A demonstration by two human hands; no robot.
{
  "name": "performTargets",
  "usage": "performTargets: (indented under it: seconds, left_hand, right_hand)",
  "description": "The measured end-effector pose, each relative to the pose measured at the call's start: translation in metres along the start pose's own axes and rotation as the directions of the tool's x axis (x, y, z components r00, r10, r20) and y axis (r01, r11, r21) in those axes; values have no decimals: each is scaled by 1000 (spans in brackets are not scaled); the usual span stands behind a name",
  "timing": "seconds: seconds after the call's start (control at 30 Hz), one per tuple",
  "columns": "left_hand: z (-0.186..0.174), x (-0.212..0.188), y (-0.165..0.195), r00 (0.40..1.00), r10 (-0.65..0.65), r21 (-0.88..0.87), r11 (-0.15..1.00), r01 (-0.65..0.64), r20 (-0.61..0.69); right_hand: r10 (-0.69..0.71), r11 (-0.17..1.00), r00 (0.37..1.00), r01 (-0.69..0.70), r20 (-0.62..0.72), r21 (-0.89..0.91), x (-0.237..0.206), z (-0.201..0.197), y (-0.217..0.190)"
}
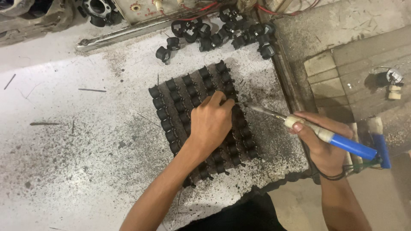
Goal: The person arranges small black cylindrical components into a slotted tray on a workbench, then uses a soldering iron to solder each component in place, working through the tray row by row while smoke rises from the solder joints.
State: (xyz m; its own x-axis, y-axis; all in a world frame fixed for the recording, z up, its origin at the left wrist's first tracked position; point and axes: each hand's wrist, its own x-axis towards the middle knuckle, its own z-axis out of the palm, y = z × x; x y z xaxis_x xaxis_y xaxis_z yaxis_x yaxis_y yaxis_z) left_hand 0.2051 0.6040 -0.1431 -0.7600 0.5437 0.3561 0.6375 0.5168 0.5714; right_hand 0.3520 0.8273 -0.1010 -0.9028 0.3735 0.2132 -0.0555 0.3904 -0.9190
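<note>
A square block of black round parts (180,96) stands in rows on a stained white worktop (64,141). My left hand (210,122) rests on the middle of the block, fingers pinched together near a thin wire at its right side. My right hand (322,143) grips a soldering iron (325,136) with a blue handle and pale collar. Its metal tip (252,107) points left and sits just beside my left fingertips, over the block's right columns.
A loose heap of the same black parts (222,32) lies at the back of the worktop, near a device with red wires (192,10). A metal strip (128,34) lies at the back left. To the right is a lower concrete ledge (355,55) with small items.
</note>
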Motion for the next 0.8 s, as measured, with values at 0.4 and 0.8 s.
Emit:
performTargets:
  seconds: [0.4,0.8]
  left_hand:
    - [10,2,5,991,14,4,1000,-15,136]
    - [-114,26,48,987,24,-137,990,-46,-156]
  right_hand:
    - [-112,903,977,177,184,-391,27,22,-67]
    - [166,974,983,-152,-75,171,16,12,-21]
